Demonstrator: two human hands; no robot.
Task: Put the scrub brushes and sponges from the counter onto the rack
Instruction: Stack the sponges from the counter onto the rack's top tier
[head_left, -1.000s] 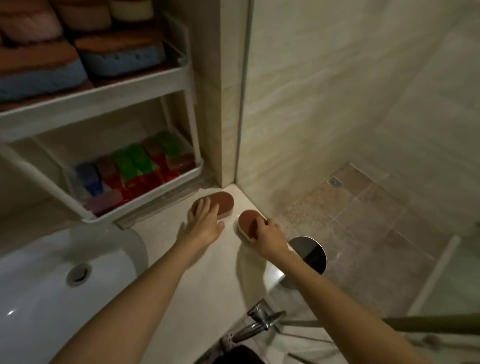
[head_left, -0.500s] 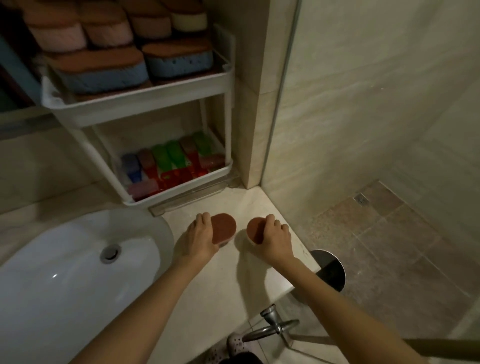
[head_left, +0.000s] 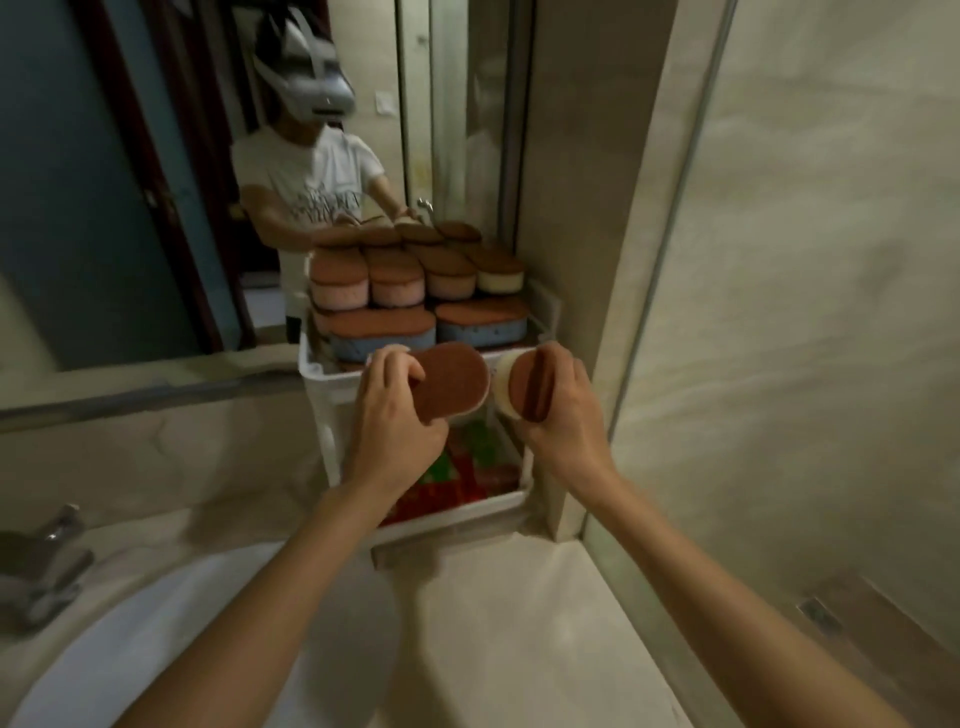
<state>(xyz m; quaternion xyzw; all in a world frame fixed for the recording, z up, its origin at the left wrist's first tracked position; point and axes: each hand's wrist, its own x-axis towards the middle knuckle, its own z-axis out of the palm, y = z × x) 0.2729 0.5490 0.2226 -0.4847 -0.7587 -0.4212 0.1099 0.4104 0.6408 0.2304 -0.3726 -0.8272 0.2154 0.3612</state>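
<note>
Fingers (head_left: 387, 374) of the left hand (head_left: 397, 421) curl over the near edge of a brown-topped sponge (head_left: 452, 382), thumb under, pinching it flat-side toward the camera. Right hand (head_left: 563, 415) wraps a second sponge (head_left: 522, 382), brown pad with a pale foam body, fingers closed round its right side, thumb not visible. Both sponges held in the air, side by side and just apart, directly in front of the top tier of the white rack (head_left: 327, 382). Top tier already stacked with brown-topped sponges (head_left: 379, 322), blue ones below, pink and cream above. Lower tier (head_left: 467, 506) holds red and green items, partly hidden by the hands. Bench (head_left: 493, 623) below the forearms, sink (head_left: 156, 649) at lower left, tap (head_left: 47, 561) at far left. Mirror (head_left: 182, 156) behind the rack reflects a person wearing a headset.
</note>
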